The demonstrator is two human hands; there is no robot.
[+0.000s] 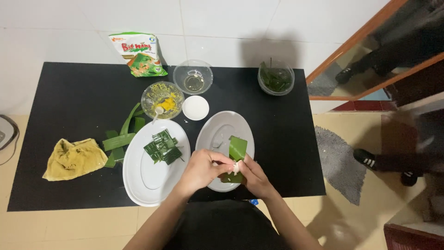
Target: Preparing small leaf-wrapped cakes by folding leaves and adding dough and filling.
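Black mat [69, 92] on tiled floor, w/ bowls & two white plates. Both hands, left [201, 169] & right [253, 178], pinch a green leaf [237, 150] over the right plate [217, 132]; folded leaves [162, 147] sit on the left plate [143, 180].

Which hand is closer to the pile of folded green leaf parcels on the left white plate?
Left. The left hand is just to the right of and below the leaf parcels, by the plate's edge. The right hand is farther right, past the left hand, gripping the green leaf strip.
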